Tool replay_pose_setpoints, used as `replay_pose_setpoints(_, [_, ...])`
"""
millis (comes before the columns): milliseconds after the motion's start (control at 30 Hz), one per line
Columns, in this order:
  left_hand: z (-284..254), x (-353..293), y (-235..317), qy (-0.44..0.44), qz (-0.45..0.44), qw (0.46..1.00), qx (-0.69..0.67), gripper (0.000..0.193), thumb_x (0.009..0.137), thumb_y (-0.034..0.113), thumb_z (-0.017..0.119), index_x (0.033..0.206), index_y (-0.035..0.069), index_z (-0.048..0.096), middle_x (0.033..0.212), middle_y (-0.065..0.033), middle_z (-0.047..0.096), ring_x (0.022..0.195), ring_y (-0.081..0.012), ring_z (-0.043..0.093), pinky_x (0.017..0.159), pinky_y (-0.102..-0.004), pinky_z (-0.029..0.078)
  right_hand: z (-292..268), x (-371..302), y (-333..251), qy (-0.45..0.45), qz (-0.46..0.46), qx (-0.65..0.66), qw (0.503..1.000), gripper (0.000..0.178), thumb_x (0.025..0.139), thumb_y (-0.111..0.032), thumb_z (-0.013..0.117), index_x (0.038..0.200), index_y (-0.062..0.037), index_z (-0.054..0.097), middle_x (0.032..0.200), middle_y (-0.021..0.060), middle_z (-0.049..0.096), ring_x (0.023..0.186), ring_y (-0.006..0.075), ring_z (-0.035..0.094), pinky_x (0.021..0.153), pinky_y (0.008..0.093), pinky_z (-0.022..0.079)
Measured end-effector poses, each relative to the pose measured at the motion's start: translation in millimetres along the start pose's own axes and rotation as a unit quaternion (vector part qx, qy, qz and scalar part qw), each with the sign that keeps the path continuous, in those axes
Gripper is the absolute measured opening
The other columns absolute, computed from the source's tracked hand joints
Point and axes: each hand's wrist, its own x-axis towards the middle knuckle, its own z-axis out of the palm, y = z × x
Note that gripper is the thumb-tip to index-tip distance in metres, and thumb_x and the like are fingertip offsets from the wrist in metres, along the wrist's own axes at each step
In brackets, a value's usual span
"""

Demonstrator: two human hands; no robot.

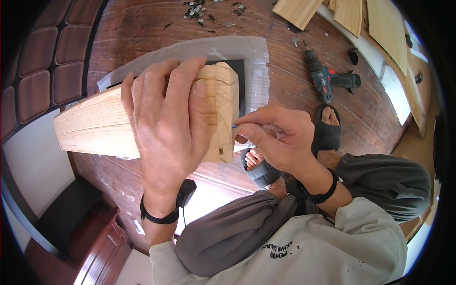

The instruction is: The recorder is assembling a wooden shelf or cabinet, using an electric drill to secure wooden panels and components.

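My left hand (168,116) lies over a pale wooden plank (95,126), its fingers curled across the top and holding it near the thick end. That end piece (225,104) has a slanted corner and a small notch low on its face. My right hand (282,135) is closed in a pinch on a thin, bluish screw (234,127), whose tip meets the end face of the wood. Most of the screw is hidden by thumb and forefinger. Beneath the plank are a dark flat panel (242,88) and white foam sheeting (256,61).
A cordless drill (325,78) lies on the brown floor to the right. Small loose hardware (197,12) is scattered at the far side. More wooden boards (349,16) rest at the far right. A dark red cabinet (107,251) stands at the near left. My sandalled foot (327,126) is close by.
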Motion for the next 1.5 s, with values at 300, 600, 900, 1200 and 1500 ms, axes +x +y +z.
replay_pose_setpoints(300, [-3.1,0.6,4.2,-0.020,-0.009,1.000,0.021,0.026,0.092,0.014,0.054,0.116,0.006,0.064,0.107,-0.0150,0.061,0.100,-0.0336,0.057,0.101,-0.0529,0.034,1.9,9.0,4.5,-0.057,-0.129,-0.138,0.980,0.018,0.094,-0.019,0.064,0.085,-0.0040,0.067,0.065,0.0083,0.058,0.052,0.0240,0.059,0.049,0.0307,0.043])
replay_pose_setpoints(600, [-6.2,3.2,9.8,-0.047,-0.001,0.998,0.034,0.027,0.096,0.014,0.049,0.116,0.003,0.062,0.113,-0.0157,0.061,0.109,-0.0342,0.055,0.103,-0.0491,0.033,-8.3,18.0,15.8,-0.056,-0.304,-0.205,0.929,0.018,0.079,-0.015,0.074,0.082,-0.0052,0.060,0.075,0.0102,0.055,0.067,0.0299,0.059,0.054,0.0384,0.045])
replay_pose_setpoints(900, [-12.2,1.0,6.7,-0.077,-0.018,0.996,0.043,0.032,0.100,0.015,0.041,0.122,0.001,0.059,0.119,-0.0176,0.060,0.115,-0.0356,0.054,0.109,-0.0492,0.030,-40.4,44.0,12.4,-0.286,0.078,-0.012,0.955,0.043,0.102,-0.038,0.043,0.092,-0.0002,0.061,0.065,0.0137,0.059,0.058,0.0265,0.060,0.055,0.0401,0.049])
replay_pose_setpoints(1200, [-41.9,2.4,13.6,-0.201,0.069,0.977,-0.030,0.078,0.069,0.057,0.076,0.130,0.014,0.056,0.143,-0.0222,0.044,0.133,-0.0429,0.039,0.112,-0.0593,0.021,-264.2,43.2,116.0,-0.223,-0.044,-0.637,0.737,0.080,0.069,-0.008,0.070,0.143,-0.0117,0.040,0.124,0.0202,0.054,0.113,0.0401,0.054,0.094,0.0463,0.044])
replay_pose_setpoints(1500, [-28.8,1.6,15.7,-0.219,0.046,0.975,0.013,0.065,0.045,0.037,0.089,0.105,0.022,0.066,0.146,-0.0244,0.040,0.132,-0.0448,0.040,0.110,-0.0622,0.022,-270.5,40.3,131.1,-0.156,-0.029,-0.625,0.764,0.074,0.071,-0.005,0.069,0.139,-0.0115,0.043,0.115,0.0191,0.064,0.109,0.0358,0.059,0.090,0.0442,0.045])
